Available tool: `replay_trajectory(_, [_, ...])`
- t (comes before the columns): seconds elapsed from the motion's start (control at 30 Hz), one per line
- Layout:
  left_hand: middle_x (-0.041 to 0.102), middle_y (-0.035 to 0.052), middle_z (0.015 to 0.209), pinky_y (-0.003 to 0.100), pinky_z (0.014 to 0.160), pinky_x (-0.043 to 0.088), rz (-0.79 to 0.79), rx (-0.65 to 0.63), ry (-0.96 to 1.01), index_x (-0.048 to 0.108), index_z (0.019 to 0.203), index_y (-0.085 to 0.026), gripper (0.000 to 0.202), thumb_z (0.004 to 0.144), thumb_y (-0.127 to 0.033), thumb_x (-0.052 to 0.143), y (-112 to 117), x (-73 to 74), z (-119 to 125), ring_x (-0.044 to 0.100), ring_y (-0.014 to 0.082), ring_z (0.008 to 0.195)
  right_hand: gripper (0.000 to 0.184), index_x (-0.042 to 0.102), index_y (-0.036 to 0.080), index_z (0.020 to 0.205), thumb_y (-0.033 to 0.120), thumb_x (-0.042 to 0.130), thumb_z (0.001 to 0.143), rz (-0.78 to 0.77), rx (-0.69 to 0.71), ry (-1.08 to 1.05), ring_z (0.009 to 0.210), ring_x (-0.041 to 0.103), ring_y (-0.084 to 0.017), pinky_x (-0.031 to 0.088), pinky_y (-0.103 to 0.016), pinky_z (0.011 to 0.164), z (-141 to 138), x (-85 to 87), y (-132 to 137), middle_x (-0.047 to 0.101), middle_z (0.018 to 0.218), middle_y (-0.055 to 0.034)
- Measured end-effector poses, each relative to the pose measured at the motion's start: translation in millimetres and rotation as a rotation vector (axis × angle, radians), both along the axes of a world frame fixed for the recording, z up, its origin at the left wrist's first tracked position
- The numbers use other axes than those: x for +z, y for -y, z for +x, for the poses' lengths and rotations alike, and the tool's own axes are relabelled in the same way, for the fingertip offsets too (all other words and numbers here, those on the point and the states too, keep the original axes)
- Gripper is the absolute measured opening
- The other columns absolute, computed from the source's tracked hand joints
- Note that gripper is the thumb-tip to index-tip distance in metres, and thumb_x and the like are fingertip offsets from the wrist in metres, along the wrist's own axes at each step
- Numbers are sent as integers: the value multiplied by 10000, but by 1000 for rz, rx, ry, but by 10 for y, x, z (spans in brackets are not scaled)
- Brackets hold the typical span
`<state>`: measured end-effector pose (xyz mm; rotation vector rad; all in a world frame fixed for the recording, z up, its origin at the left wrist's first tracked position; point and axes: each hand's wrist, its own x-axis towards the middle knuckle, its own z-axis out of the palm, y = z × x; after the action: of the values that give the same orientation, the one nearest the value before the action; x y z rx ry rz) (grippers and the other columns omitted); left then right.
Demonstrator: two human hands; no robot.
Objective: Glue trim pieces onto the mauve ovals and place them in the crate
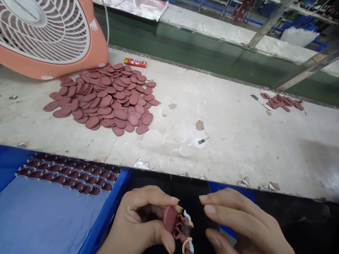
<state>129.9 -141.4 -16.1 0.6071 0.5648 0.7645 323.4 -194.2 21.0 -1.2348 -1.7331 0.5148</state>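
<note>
My left hand (pixel 140 218) pinches a small figurine (pixel 185 227) by its reddish-brown oval base (pixel 170 218). The figurine is tipped sideways, with brown legs against the base and white and tan parts on its body. Just to its right is my right hand (pixel 241 222), fingers apart and holding nothing, not touching the figurine. Beyond the hands, a large heap of similar oval bases (pixel 113 98) lies on the white worktable (pixel 169 155). Rows of figurines on bases (pixel 76 174) stand in a blue tray (pixel 106 215) at the lower left.
An orange fan (pixel 99 42) stands behind the heap at the left. A red packet (pixel 135 62) lies near the table's back edge. A clear bottle with a needle tip (pixel 188 147) lies mid-table. Farther right are a small pile of brown pieces (pixel 282 102) and a metal post (pixel 299 72).
</note>
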Motion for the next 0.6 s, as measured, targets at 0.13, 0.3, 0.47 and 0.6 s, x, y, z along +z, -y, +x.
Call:
replay_trajectory(0.13, [795,-21,767,121,539,554,-135,-94,175,772,953,-289,304,659,-275,846,3,-121,29,716,103,594,263,619,139,1158,198,631,902,-96,168,-16,826,638,-132,575,-208,690,-23,-38,-135,627,933,-56])
replay_trajectory(0.3, [753,-14,692,121,527,525,-170,-64,103,766,957,-238,315,681,-380,824,18,-236,12,659,73,555,158,681,122,1022,120,652,867,-102,174,-46,716,611,-91,546,-162,637,-133,-70,-227,599,820,-31])
replay_trajectory(0.47, [738,24,817,181,547,538,-151,120,-78,739,1015,-242,444,655,-492,807,61,-225,-19,652,124,646,201,691,111,995,24,666,816,84,3,74,678,599,-96,527,-197,578,-249,-195,-241,616,796,-33])
replay_trajectory(0.6, [681,-22,716,155,538,496,-37,373,-315,731,817,-235,288,588,-314,887,121,-177,-46,577,92,602,234,680,70,1054,44,696,822,307,-53,279,661,593,-134,480,-263,529,-343,-342,-264,644,792,-60])
